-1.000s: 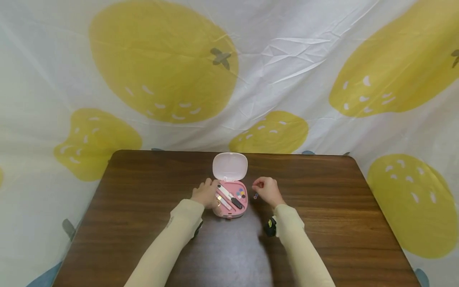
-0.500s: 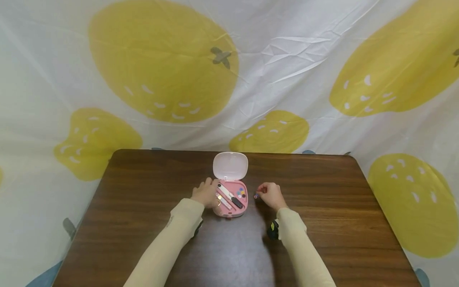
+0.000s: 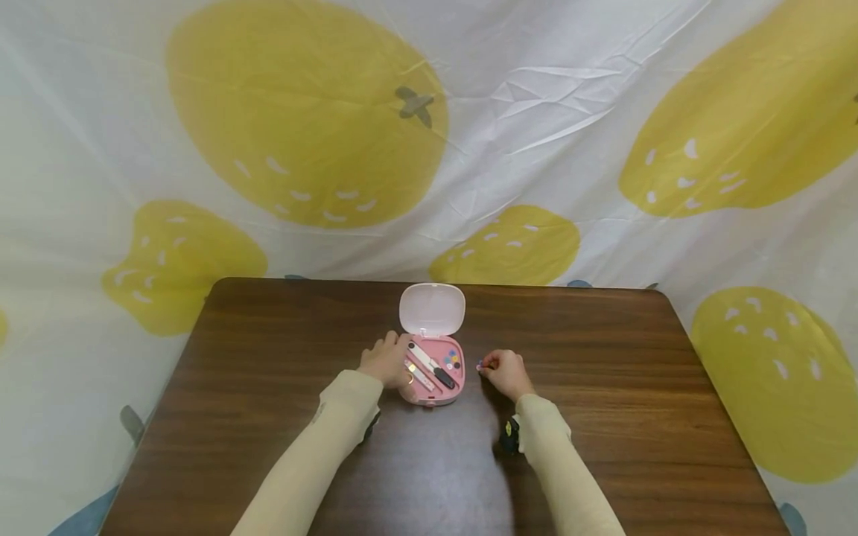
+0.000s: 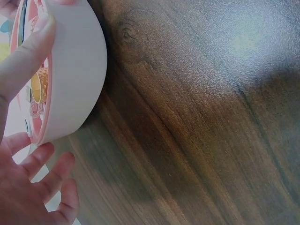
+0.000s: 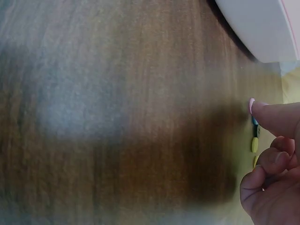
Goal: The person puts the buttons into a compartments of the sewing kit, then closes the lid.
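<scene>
Buttons [image 5: 254, 145] sit right at my right hand's [image 3: 507, 373] curled fingers [image 5: 273, 161]; can't tell if one's actually pinched. I'd go light, edge-on, so none skid. They're on the counter [image 3: 617, 387] at the sewing case's [image 4: 77, 70] 3 o'clock, left hand [image 3: 385, 361] gripping its 9. Right hand's slid toward 6 since a second ago.

BENCH, dark-brown rectangular [image 3: 637, 417]: wood-grain, fine-textured, semi-gloss | CASE, white-and-pink rounded [image 4: 77, 70]: plastic, smooth wall | LID, pale-pink translucent [image 3: 432, 310]: plastic, glossy | THIMBLE, gold-coloured cylindrical [image 4: 43, 84]: metallic, dimpled | DISCS, small multicoloured round [image 5: 254, 144]: plastic-looking, smooth | SHEET, white, yellow-fruit-printed [image 3: 503, 149]: fabric-like, creased, soft sheen | SLEEVES, pale-cream long [image 3: 304, 454]: cloth, matt
</scene>
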The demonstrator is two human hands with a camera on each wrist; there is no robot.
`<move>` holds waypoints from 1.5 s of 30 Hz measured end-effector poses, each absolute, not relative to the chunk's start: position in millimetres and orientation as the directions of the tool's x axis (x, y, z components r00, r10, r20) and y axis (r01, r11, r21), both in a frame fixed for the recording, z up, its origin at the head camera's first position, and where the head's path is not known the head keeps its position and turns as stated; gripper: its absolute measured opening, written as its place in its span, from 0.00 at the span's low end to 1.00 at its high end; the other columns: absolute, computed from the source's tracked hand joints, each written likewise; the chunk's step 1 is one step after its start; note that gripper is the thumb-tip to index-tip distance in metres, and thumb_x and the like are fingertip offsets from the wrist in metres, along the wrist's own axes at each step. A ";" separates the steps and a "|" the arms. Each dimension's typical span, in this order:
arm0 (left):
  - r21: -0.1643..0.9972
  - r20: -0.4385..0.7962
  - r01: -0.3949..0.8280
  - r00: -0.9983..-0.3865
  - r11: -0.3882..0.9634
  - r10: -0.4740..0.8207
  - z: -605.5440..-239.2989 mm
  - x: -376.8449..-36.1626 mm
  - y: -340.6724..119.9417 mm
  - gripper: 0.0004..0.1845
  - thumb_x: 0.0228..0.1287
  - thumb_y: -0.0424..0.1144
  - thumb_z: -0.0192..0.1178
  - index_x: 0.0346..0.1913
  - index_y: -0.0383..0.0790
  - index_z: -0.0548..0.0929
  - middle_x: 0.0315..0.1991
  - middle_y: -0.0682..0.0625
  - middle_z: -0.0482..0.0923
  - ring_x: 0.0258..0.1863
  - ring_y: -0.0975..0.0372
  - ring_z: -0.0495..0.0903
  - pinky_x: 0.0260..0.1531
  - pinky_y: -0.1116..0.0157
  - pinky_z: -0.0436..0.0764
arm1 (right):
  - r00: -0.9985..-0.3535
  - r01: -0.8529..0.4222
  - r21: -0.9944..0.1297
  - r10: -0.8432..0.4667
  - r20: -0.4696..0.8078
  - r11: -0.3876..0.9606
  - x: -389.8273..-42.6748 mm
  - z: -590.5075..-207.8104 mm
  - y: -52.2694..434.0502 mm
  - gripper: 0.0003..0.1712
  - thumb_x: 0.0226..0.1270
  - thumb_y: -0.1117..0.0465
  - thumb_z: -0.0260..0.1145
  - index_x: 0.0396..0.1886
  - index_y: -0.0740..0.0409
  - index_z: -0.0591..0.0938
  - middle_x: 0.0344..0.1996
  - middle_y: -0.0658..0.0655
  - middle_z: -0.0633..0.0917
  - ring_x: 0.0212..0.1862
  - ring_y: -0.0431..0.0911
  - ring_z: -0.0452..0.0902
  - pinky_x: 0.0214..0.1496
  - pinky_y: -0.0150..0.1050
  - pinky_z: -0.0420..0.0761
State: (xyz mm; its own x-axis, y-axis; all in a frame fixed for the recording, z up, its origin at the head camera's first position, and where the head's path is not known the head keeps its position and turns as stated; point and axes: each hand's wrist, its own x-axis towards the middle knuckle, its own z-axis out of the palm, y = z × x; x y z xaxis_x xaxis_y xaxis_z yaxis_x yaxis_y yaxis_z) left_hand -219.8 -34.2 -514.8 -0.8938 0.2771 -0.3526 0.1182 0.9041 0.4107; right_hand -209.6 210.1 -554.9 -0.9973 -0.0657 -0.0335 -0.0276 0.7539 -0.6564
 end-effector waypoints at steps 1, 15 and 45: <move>0.413 -0.351 0.119 -0.894 0.903 0.278 -514.4 -219.6 -34.1 0.59 0.21 0.50 0.79 0.65 0.45 0.61 0.54 0.45 0.63 0.53 0.51 0.65 0.50 0.49 0.65 | -0.997 -0.026 -0.656 -0.066 -0.035 0.754 -209.7 -555.8 209.9 0.04 0.48 0.67 0.70 0.22 0.63 0.82 0.15 0.50 0.73 0.23 0.42 0.66 0.28 0.35 0.66; 0.413 -0.341 0.132 -0.895 0.901 0.287 -510.2 -217.6 -34.8 0.57 0.22 0.50 0.79 0.64 0.43 0.62 0.54 0.43 0.63 0.54 0.50 0.65 0.50 0.48 0.66 | -0.998 -0.035 -0.653 -0.059 -0.015 0.756 -211.2 -561.7 206.6 0.06 0.48 0.68 0.69 0.21 0.63 0.79 0.13 0.49 0.69 0.22 0.42 0.65 0.26 0.35 0.65; 0.407 -0.356 0.116 -0.893 0.906 0.275 -513.7 -219.4 -34.8 0.59 0.20 0.51 0.79 0.64 0.45 0.61 0.55 0.44 0.63 0.54 0.51 0.65 0.51 0.49 0.65 | -0.994 0.066 -0.632 -0.008 -0.113 0.772 -216.4 -557.6 203.1 0.06 0.47 0.67 0.69 0.18 0.63 0.80 0.15 0.50 0.77 0.24 0.43 0.71 0.30 0.36 0.71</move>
State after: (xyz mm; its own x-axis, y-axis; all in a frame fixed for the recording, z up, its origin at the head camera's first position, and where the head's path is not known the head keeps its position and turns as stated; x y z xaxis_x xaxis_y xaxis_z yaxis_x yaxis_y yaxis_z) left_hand -219.4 -34.8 -513.7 -0.8930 0.2747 -0.3564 0.1162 0.9059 0.4071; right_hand -216.4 203.1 -557.6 -0.9935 -0.0078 -0.1134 0.0660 0.7723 -0.6318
